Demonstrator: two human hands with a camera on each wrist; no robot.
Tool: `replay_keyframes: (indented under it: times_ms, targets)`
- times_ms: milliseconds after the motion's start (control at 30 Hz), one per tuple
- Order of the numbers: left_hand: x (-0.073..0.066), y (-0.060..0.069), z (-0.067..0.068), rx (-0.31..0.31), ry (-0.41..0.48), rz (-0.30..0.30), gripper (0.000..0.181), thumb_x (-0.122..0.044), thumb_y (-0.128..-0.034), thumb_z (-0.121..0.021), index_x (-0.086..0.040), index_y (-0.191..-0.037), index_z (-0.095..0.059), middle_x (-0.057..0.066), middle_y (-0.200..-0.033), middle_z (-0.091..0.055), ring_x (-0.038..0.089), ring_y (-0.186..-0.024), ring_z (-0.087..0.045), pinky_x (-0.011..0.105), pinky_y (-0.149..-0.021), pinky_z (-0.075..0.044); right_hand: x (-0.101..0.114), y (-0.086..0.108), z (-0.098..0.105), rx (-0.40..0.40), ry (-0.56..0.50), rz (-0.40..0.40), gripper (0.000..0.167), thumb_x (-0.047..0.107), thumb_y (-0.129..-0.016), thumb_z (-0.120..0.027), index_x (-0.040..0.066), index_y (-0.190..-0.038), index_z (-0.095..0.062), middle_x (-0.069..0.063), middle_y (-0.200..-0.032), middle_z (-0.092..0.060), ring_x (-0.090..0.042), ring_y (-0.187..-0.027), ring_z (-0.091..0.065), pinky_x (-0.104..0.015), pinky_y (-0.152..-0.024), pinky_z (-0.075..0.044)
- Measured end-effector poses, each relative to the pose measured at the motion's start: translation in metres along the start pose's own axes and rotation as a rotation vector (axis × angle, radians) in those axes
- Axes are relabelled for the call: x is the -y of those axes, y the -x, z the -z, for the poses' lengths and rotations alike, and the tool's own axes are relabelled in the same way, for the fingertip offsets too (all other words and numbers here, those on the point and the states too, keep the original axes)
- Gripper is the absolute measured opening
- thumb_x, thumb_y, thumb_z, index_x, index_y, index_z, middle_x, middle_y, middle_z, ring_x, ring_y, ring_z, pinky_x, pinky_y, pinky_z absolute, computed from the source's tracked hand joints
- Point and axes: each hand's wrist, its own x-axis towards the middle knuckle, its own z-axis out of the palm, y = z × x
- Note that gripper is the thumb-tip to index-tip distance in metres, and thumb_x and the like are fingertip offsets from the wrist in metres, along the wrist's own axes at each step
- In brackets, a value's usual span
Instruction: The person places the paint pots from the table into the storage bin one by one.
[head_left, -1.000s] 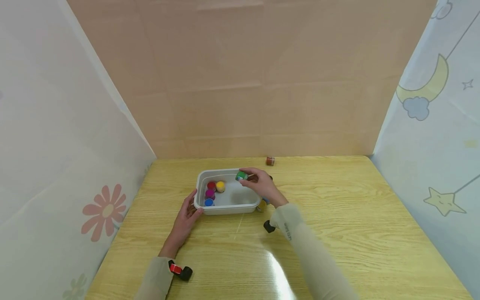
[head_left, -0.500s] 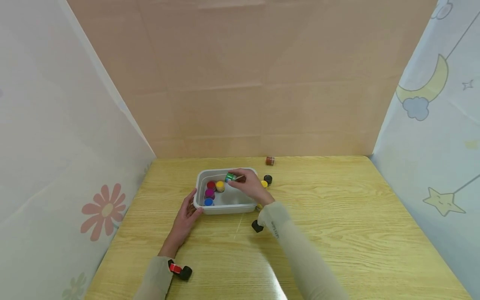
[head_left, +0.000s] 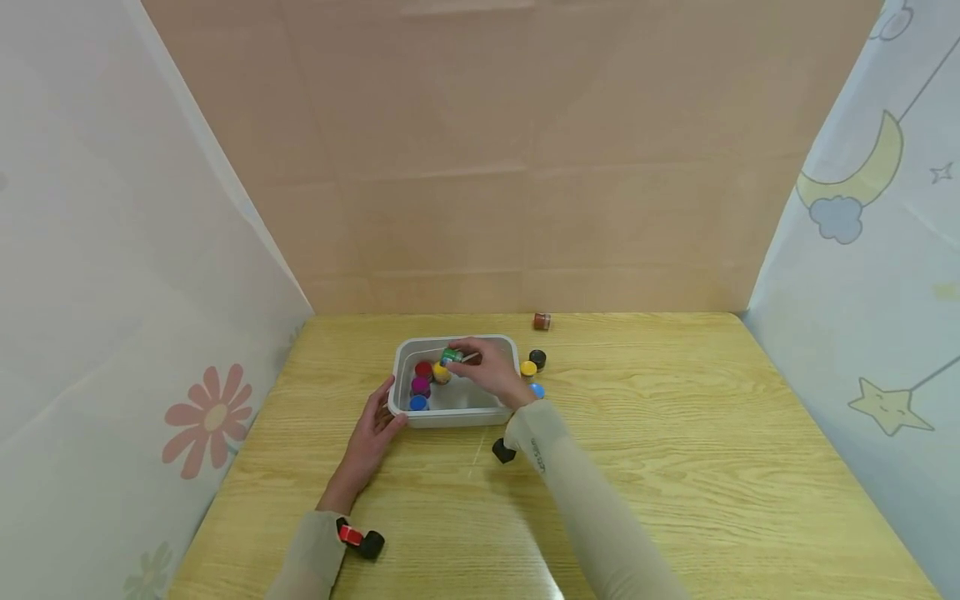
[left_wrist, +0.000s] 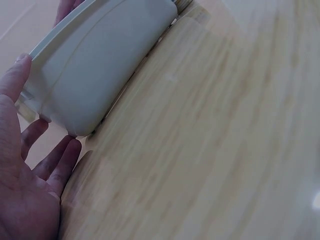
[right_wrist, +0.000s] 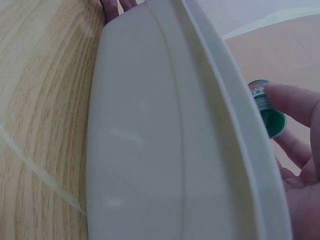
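Note:
My right hand [head_left: 489, 368] pinches a small green paint jar [head_left: 452, 357] between thumb and fingers, above the inside of a white plastic tub [head_left: 450, 422]. In the right wrist view the tilted paint jar [right_wrist: 267, 107] shows beyond the tub's rim. A red-lidded jar [head_left: 423, 370], a yellow one [head_left: 442, 374], a magenta one [head_left: 420, 386] and a blue one [head_left: 418, 403] stand in the tub's left part. At the tub's left end, my left hand [head_left: 371, 437] grips it with the thumb at the near corner. The left wrist view shows fingers [left_wrist: 65, 165] by the tub's lower edge.
Right of the tub stand a black-lidded jar [head_left: 537, 359], a yellow-lidded jar [head_left: 528, 368] and a blue-lidded jar [head_left: 537, 390], the last partly hidden by my arm. A reddish-brown jar [head_left: 542, 322] lies on its side near the wooden table's [head_left: 675, 433] back edge.
My right hand has moved left with the green paint jar, over the yellow-lidded one in the tub. Jars right of the tub have come into sight. My left hand stays on the tub.

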Motion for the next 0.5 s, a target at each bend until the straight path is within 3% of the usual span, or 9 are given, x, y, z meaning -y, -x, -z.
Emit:
replay_keyframes:
  times_ms: [67, 333, 500]
  targets:
    - [0.0, 0.0, 0.0, 0.001, 0.002, -0.014, 0.07, -0.023, -0.1043, -0.064, -0.029, -0.164, -0.028, 0.015, -0.166, -0.034, 0.037, -0.146, -0.044, 0.009, -0.102, -0.042, 0.0, -0.001, -0.002, -0.006, 0.014, -0.01, 0.04, 0.022, -0.099, -0.073, 0.011, -0.137, -0.066, -0.011, -0.128, -0.067, -0.025, -0.109, -0.066, -0.042, -0.094, -0.058]
    - [0.0, 0.0, 0.0, 0.004, 0.002, -0.02, 0.07, -0.022, -0.1045, -0.064, -0.03, -0.164, -0.028, 0.017, -0.164, -0.038, 0.039, -0.144, -0.046, 0.01, -0.101, -0.044, -0.003, -0.005, -0.009, 0.013, -0.009, -0.05, 0.038, 0.02, -0.097, -0.075, 0.009, -0.132, -0.066, -0.012, -0.125, -0.066, -0.024, -0.106, -0.065, -0.052, -0.096, -0.055]
    - [0.0, 0.0, -0.001, 0.004, 0.011, -0.012, 0.07, -0.023, -0.1043, -0.064, -0.032, -0.164, -0.029, 0.017, -0.163, -0.039, 0.039, -0.143, -0.048, 0.011, -0.1, -0.045, -0.006, -0.007, -0.012, 0.016, 0.005, -0.056, 0.037, 0.019, -0.095, -0.076, 0.008, -0.129, -0.065, -0.012, -0.122, -0.067, -0.022, -0.104, -0.065, -0.037, -0.088, -0.057]
